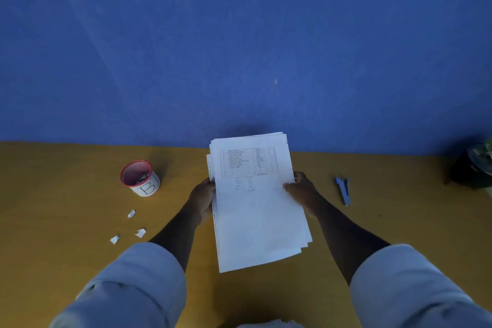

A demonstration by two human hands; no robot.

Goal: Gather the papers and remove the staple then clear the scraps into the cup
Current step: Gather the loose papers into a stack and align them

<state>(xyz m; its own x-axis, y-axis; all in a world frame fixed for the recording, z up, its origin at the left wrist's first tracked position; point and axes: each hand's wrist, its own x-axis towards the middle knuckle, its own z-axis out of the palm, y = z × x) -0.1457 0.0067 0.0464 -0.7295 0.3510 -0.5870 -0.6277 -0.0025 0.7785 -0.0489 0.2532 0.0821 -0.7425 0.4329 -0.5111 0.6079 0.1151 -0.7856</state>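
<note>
Gathering step: left hand (203, 198) and right hand (302, 190) each clamp a side of the paper stack (255, 202). Next, likely the staple remover (343, 190) right of it.

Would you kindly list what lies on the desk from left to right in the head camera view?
Paper scraps → red-rimmed cup → left hand → stack of papers → right hand → staple remover → dark pot with a plant at the far right edge.

cup (140, 178) left of papers (255, 202) | scraps (131, 226) before cup | staple remover (343, 190) right
</note>
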